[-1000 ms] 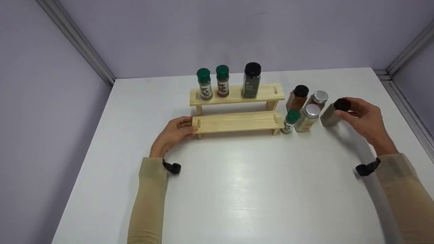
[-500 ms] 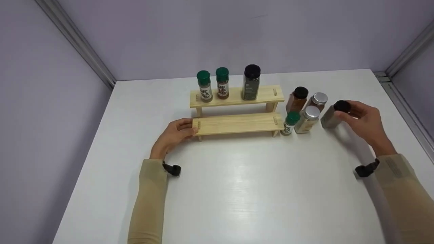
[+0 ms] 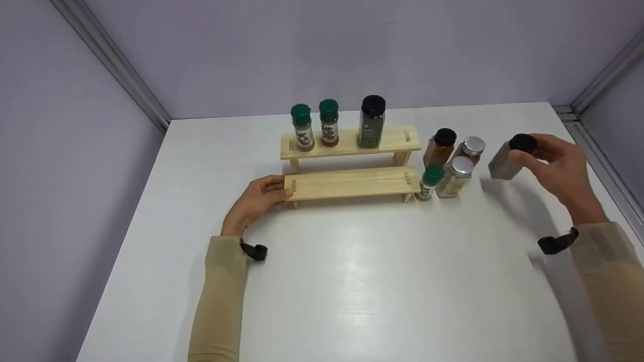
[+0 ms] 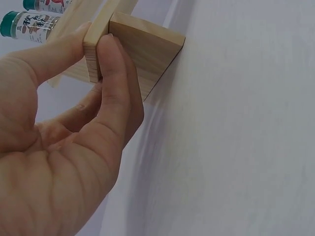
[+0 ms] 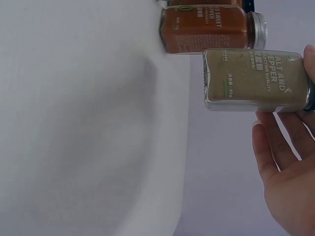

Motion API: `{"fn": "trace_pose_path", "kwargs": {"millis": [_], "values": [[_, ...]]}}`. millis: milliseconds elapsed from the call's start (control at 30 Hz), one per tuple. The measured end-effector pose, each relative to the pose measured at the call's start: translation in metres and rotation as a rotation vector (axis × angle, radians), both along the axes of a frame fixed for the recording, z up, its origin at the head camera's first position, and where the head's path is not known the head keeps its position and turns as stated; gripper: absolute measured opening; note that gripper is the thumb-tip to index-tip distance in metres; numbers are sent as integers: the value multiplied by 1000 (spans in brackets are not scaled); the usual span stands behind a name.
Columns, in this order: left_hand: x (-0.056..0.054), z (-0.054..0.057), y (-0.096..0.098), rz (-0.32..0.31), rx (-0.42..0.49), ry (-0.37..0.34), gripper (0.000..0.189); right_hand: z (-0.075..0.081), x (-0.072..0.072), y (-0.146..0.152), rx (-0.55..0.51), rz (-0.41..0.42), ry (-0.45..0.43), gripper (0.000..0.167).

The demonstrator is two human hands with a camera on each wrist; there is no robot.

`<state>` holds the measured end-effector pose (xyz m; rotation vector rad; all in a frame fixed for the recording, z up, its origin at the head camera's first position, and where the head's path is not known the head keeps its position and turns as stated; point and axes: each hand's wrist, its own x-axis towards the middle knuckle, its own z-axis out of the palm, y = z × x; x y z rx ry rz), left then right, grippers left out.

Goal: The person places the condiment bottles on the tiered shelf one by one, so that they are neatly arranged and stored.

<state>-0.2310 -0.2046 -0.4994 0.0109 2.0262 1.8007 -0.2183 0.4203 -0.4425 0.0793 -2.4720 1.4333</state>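
Above the tabletop [image 3: 322, 281], R hand [image 3: 563, 168] holds a black-capped jar [image 3: 506, 161] in its fingers, w/ L hand [image 3: 255, 201] pinching the front shelf [image 3: 349, 183] by its L end; prob. the lifting step, next calling for a steady carry past nearby jars [image 3: 453, 185].

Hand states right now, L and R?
Left hand: closed, pinching the left end of the lower wooden shelf.
Right hand: closed, holding the black-capped jar above the table.

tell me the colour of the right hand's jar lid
The lid is black, seen best in the head view.
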Motion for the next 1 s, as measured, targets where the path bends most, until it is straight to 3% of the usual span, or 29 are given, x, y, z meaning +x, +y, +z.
{"fn": "trace_pose_path", "kwargs": {"millis": [433, 700, 1000], "values": [[-1, -1, -2, 4, 8, 2, 62, 50, -7, -21, -22, 22, 217, 33], [0, -3, -2, 1, -12, 6, 61, 73, -14, -39, -48, 20, 265, 33], [-1, -1, -1, 0, -16, 5, 62, 91, -24, -69, -111, 30, 262, 31]]}}
